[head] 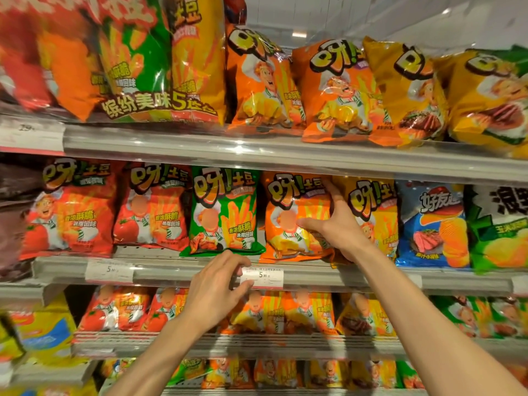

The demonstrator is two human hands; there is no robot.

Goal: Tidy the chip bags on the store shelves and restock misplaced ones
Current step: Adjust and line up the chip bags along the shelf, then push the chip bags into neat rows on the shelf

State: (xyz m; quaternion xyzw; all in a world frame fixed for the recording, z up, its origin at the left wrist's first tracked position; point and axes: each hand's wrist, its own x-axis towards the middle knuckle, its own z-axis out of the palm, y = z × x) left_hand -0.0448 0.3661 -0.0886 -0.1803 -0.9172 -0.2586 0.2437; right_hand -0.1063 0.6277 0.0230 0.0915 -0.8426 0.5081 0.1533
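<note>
An orange chip bag (288, 215) stands upright on the middle shelf between a green bag (225, 212) and a yellow bag (377, 212). My right hand (340, 221) grips the orange bag's right edge, thumb across its front and fingers behind it. My left hand (217, 287) is at the shelf's front rail (171, 271), its fingers pinching the left end of a white price tag (264, 277) marked 5.90. Two red bags (154, 207) stand to the left of the green one.
The upper shelf carries large orange and yellow bags (263, 81) and a multipack (148, 61) at the left. Blue (434, 224) and green-black bags (497, 224) stand at the middle shelf's right. Lower shelves hold small red, orange, yellow and green bags (285, 312).
</note>
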